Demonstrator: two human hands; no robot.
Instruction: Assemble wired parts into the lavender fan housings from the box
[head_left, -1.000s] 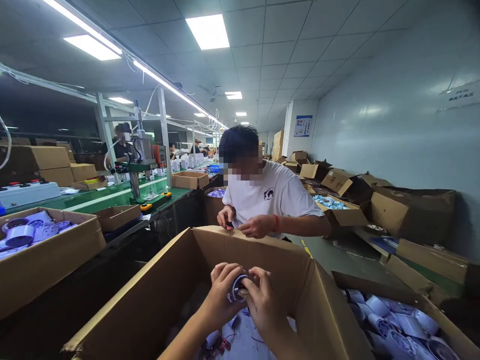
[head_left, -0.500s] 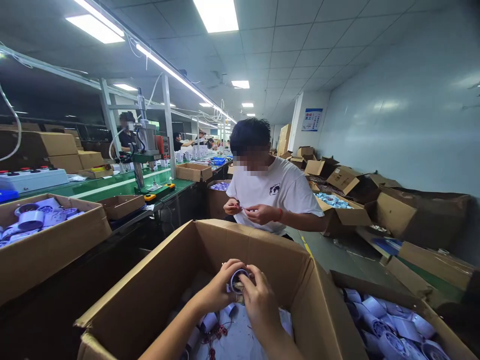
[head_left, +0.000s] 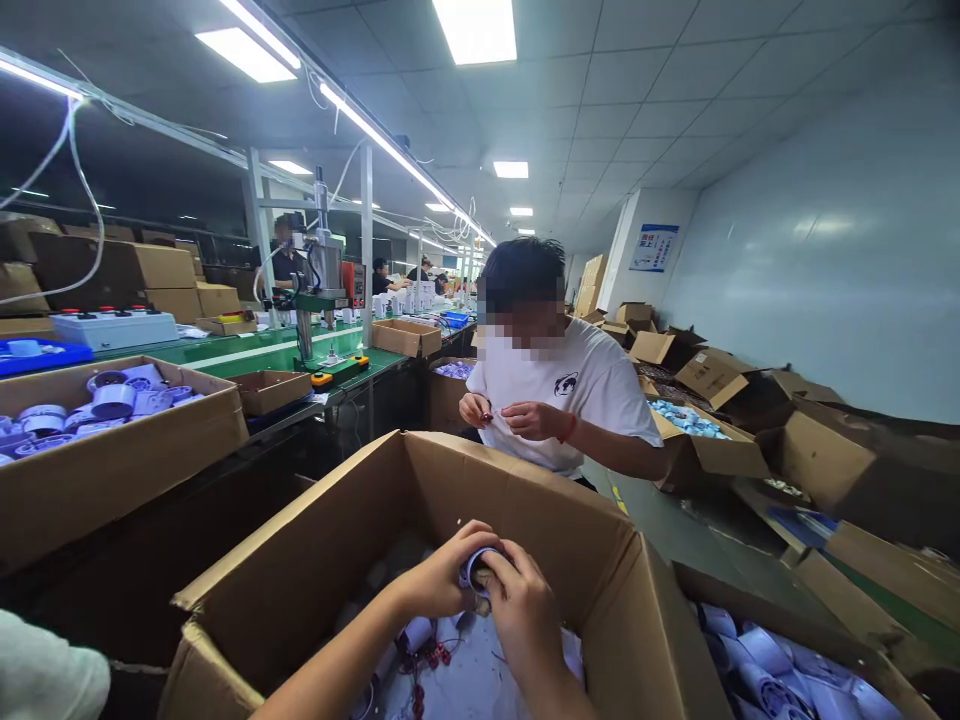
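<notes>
Over a large cardboard box (head_left: 300,570), both my hands are closed around one white cylindrical housing (head_left: 466,572), its round opening facing up toward me. My left hand (head_left: 442,575) wraps its left side. My right hand (head_left: 521,590) grips the right side, with fingers at or inside the opening. What the fingertips touch inside is hidden. Below, in the box, lie more white housings (head_left: 417,634) and small red parts with wires (head_left: 435,655) on a pale sheet.
A co-worker in a white shirt (head_left: 559,400) sits beyond the box, holding a small dark red part. Boxes of white housings stand at left (head_left: 127,490) and right (head_left: 780,660). A press machine (head_left: 319,280) stands on the green bench. A pale sleeve (head_left: 49,665) shows at lower left.
The view has turned slightly left, so the surroundings sit further right. My hands stay around the housing, which is tilted a little differently. A pale sleeve has appeared at lower left.
</notes>
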